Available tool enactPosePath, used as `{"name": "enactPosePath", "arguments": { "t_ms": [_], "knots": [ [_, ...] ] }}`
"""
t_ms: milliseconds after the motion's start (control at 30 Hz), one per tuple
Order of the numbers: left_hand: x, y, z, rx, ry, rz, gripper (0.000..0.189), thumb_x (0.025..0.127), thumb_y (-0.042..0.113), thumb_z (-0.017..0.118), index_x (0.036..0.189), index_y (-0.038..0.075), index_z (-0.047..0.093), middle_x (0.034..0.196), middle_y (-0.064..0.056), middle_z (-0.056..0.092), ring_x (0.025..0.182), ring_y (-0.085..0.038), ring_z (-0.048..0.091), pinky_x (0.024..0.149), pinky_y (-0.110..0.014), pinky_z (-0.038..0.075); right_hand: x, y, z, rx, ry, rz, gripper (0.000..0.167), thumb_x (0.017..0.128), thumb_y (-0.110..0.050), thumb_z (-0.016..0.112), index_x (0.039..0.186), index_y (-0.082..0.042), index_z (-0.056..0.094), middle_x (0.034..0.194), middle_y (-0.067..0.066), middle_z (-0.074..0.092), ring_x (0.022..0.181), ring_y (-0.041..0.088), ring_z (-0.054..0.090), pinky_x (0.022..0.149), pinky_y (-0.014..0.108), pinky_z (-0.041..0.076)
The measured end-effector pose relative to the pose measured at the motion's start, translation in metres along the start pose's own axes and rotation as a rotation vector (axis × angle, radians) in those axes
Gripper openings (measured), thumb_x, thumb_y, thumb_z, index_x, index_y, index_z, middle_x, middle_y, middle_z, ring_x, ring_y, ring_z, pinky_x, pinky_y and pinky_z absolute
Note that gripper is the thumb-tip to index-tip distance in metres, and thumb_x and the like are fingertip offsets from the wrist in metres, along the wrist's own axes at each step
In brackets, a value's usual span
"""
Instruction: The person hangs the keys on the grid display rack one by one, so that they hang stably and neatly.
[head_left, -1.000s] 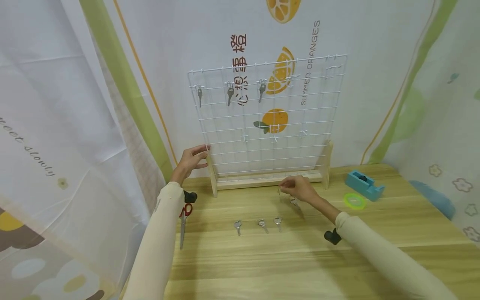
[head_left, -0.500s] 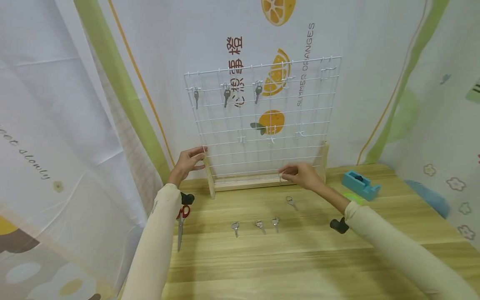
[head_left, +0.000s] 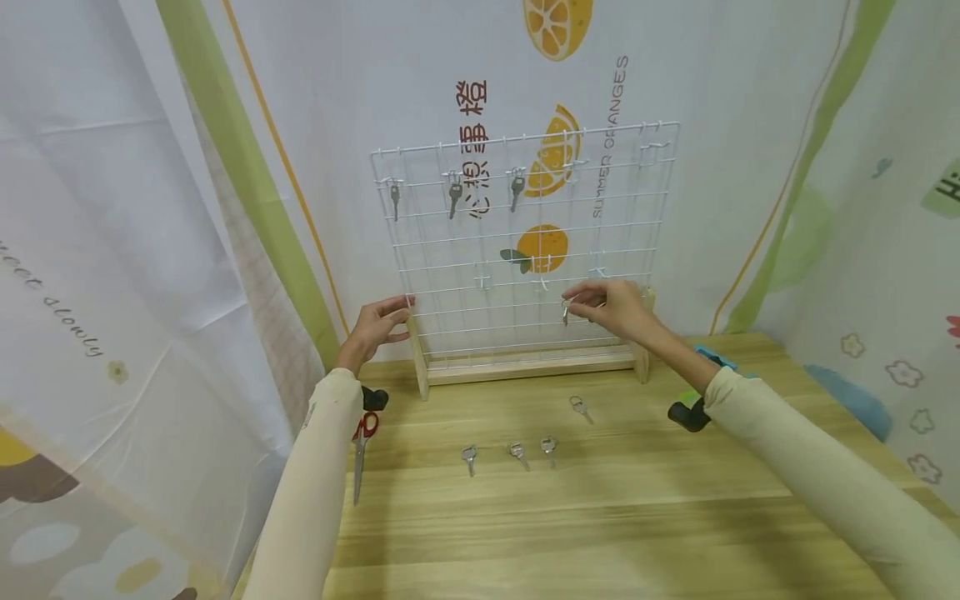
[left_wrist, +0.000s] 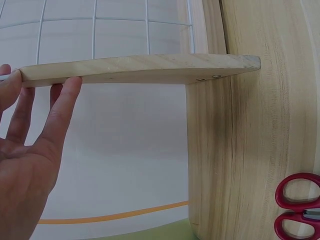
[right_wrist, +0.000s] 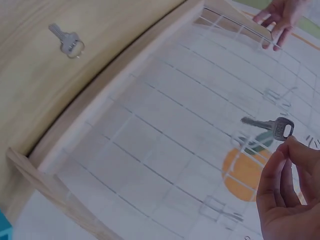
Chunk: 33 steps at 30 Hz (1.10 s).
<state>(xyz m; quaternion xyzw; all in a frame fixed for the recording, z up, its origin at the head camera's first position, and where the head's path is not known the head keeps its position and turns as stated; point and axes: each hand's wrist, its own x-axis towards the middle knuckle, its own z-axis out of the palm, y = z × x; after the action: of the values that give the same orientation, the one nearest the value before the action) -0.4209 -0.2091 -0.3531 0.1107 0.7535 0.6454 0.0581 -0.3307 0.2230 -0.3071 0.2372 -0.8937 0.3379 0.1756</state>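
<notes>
A white wire grid rack stands upright in a wooden base. My left hand holds the rack's left wooden post, thumb on one side and fingers on the other. With thumb and fingertips my right hand pinches a key by its head end, in front of the lower right part of the grid. Empty white hooks sit just above it. From upper hooks hang a left key, a middle key and a right key.
Several loose keys lie on the wooden table, among them a key with a ring and a front-left key. Red-handled scissors lie at the left. The right forearm partly hides a blue tape dispenser. A printed curtain hangs behind the rack.
My right hand has lifted the key from low over the table, near the rack's base, up to just below the lower hooks. My left hand has stayed on the post.
</notes>
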Motion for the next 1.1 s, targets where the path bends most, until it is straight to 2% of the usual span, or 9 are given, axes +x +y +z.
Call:
{"name": "enactPosePath", "arguments": {
  "t_ms": [267, 400, 600, 767, 933, 1100],
  "knots": [
    [-0.009, 0.011, 0.003, -0.013, -0.012, -0.02, 0.047, 0.109, 0.003, 0.05, 0.156, -0.002, 0.044, 0.165, -0.019, 0.034, 0.151, -0.035, 0.034, 0.112, -0.054, 0.047, 0.019, -0.019, -0.024, 0.007, 0.066, 0.023, 0.021, 0.097, -0.01, 0.076, 0.116, -0.003, 0.077, 0.097, 0.013, 0.079, 0.077, 0.022, 0.074, 0.053, 0.017, 0.051],
    [-0.015, 0.019, 0.005, -0.011, -0.029, -0.018, 0.048, 0.109, 0.001, 0.048, 0.156, -0.004, 0.041, 0.165, -0.02, 0.035, 0.152, -0.036, 0.032, 0.112, -0.056, 0.046, 0.029, -0.027, -0.036, 0.018, 0.13, 0.027, 0.021, 0.096, -0.01, 0.077, 0.116, -0.004, 0.078, 0.098, 0.014, 0.079, 0.073, 0.01, 0.072, 0.055, 0.016, 0.054],
    [-0.017, 0.026, 0.005, -0.026, -0.036, -0.033, 0.047, 0.109, 0.001, 0.05, 0.155, -0.005, 0.043, 0.164, -0.02, 0.036, 0.152, -0.035, 0.033, 0.113, -0.057, 0.045, 0.045, -0.041, -0.055, 0.049, 0.227, 0.002, 0.022, 0.097, -0.011, 0.076, 0.117, -0.003, 0.077, 0.103, 0.019, 0.078, 0.068, -0.007, 0.065, 0.058, 0.012, 0.055],
    [-0.012, 0.022, 0.002, -0.023, -0.028, -0.034, 0.046, 0.109, 0.002, 0.05, 0.154, -0.003, 0.045, 0.165, -0.019, 0.035, 0.152, -0.035, 0.033, 0.113, -0.057, 0.045, 0.055, -0.052, -0.069, 0.102, 0.314, -0.005, 0.023, 0.097, -0.013, 0.077, 0.117, -0.002, 0.077, 0.104, 0.019, 0.078, 0.068, -0.007, 0.066, 0.06, 0.011, 0.055],
    [-0.004, 0.01, 0.001, -0.031, -0.02, -0.025, 0.046, 0.109, 0.004, 0.05, 0.155, -0.001, 0.045, 0.165, -0.018, 0.035, 0.152, -0.033, 0.034, 0.112, -0.054, 0.047, 0.064, -0.059, -0.08, 0.104, 0.392, 0.021, 0.025, 0.097, -0.017, 0.077, 0.118, -0.005, 0.078, 0.106, 0.015, 0.078, 0.07, -0.006, 0.067, 0.064, 0.01, 0.055],
    [0.001, 0.001, -0.001, -0.013, -0.006, -0.009, 0.046, 0.11, 0.006, 0.052, 0.155, 0.001, 0.047, 0.164, -0.016, 0.039, 0.15, -0.031, 0.037, 0.11, -0.051, 0.05, 0.073, -0.063, -0.089, 0.11, 0.43, 0.061, 0.027, 0.097, -0.02, 0.077, 0.12, -0.006, 0.078, 0.11, 0.014, 0.078, 0.074, -0.003, 0.068, 0.066, 0.01, 0.056]
  ]
}}
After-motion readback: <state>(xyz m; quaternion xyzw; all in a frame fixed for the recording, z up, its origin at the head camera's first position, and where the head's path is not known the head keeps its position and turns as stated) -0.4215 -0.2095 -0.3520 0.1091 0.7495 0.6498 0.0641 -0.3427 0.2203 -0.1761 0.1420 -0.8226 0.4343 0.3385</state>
